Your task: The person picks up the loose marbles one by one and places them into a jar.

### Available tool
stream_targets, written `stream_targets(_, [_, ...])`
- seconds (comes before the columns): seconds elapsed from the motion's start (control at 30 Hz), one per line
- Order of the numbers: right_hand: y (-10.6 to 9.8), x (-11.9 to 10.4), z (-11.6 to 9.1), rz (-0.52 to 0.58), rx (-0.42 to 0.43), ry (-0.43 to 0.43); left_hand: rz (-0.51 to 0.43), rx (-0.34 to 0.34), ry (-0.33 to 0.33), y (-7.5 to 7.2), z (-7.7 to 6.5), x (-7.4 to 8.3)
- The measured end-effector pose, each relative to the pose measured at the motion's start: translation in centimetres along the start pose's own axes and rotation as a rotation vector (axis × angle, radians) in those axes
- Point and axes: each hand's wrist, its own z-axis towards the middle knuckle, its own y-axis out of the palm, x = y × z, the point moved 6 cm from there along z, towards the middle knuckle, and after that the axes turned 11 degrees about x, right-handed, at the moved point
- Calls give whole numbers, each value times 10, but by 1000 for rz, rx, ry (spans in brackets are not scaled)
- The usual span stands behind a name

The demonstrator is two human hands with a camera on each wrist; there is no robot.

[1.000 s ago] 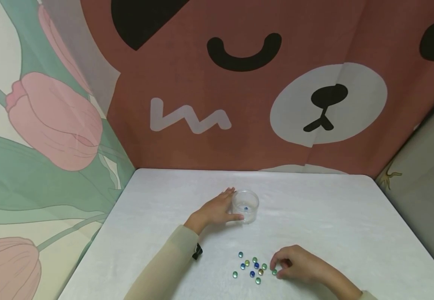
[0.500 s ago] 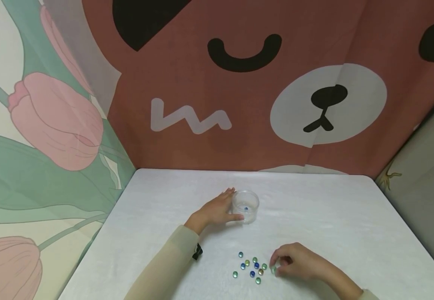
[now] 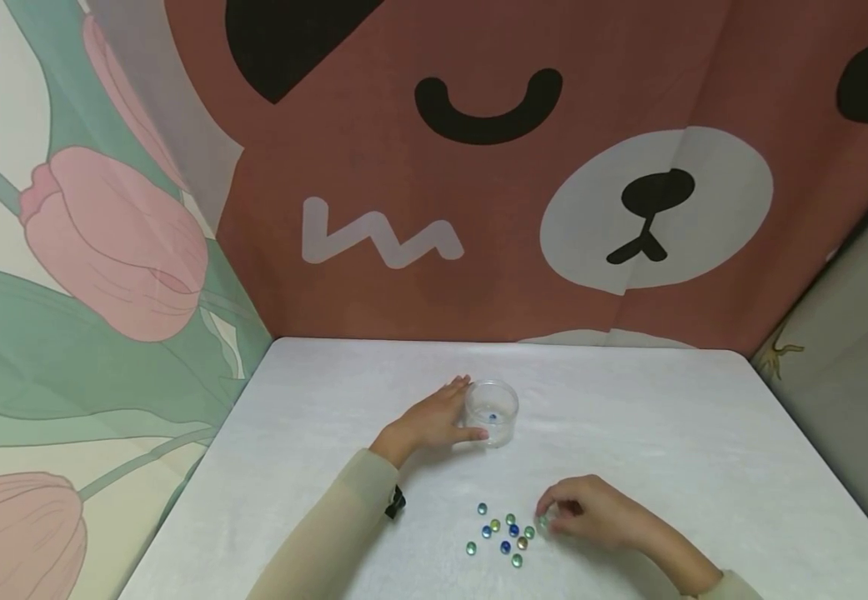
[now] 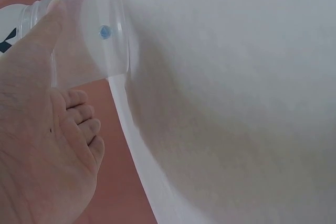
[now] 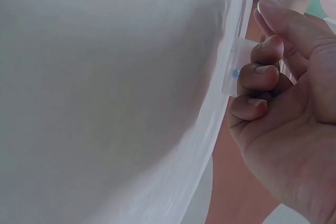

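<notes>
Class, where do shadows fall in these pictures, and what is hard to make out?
Head view: a faint shadow lies on the white tabletop beside the left beige sleeve; the pale green glassy bead at the right hand looks indistinct. Left wrist view: a broad soft shadow crosses the tabletop. Right wrist view: a similar shadow; fingers partly hide the clear plastic cylindrical container.

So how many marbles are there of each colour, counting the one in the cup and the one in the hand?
Green marbles: 6, with 1 in the right hand
Blue marbles: 4, with 1 in the clear cup
Yellow marble: 1
Brown marble: 1
Total: 12
</notes>
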Motion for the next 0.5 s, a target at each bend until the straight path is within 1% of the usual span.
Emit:
stream_targets(0.07, [0,0,2,-2,6,2,-2,1,-2,0,0,0])
stream_targets(0.23, [-1,1,6,7,23,36,1,3,-2,2,1,-1])
stream_targets(0.5, [-8,1,13,-6,89,44,-8,8,4,3,3,-3])
